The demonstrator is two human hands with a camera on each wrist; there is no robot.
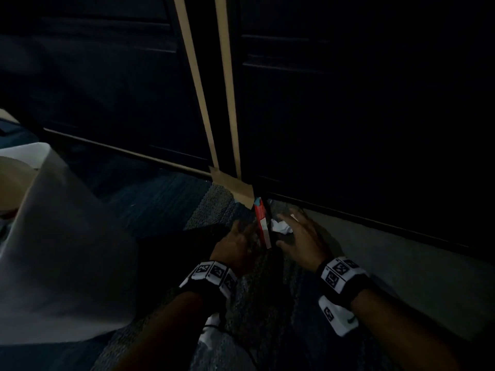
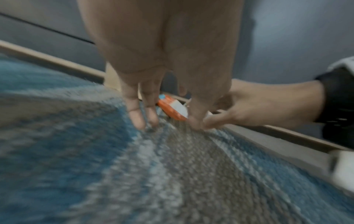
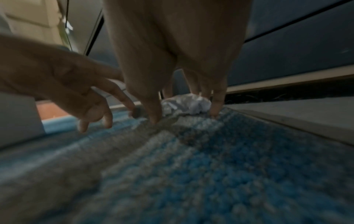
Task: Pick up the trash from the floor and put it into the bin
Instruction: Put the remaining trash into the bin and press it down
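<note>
Blue and grey carpet (image 1: 171, 199) runs under us, dim in the head view, up to a dark cabinet (image 1: 348, 103) with pale strips (image 1: 199, 84) down its front. Nearest, our two forearms reach forward, each with a marked black-and-white wristband (image 1: 214, 275) on it. To our left a pale sheet (image 1: 67, 250) drapes over something we cannot make out. Our left hand (image 1: 237, 243) is lowered to the carpet with its fingers (image 2: 134, 112) straight and spread; their tips touch or nearly touch the pile, and they hold nothing. Just beyond those fingers lies a red box (image 1: 262, 223), orange in the left wrist view, with a white band and a blue end; it sits on the carpet between our two hands, its far end toward the cabinet foot. Our right hand (image 1: 302, 239) hangs beside it, fingers (image 3: 153, 106) spread and pointing down, closed on nothing. Those fingers stand on either side of a crumpled white paper (image 1: 280, 226), which rests on the carpet under the hand; whether they touch it we cannot tell. The paper lies just right of the box, close to the gap beneath the cabinet. Both wrist views are blurred.
</note>
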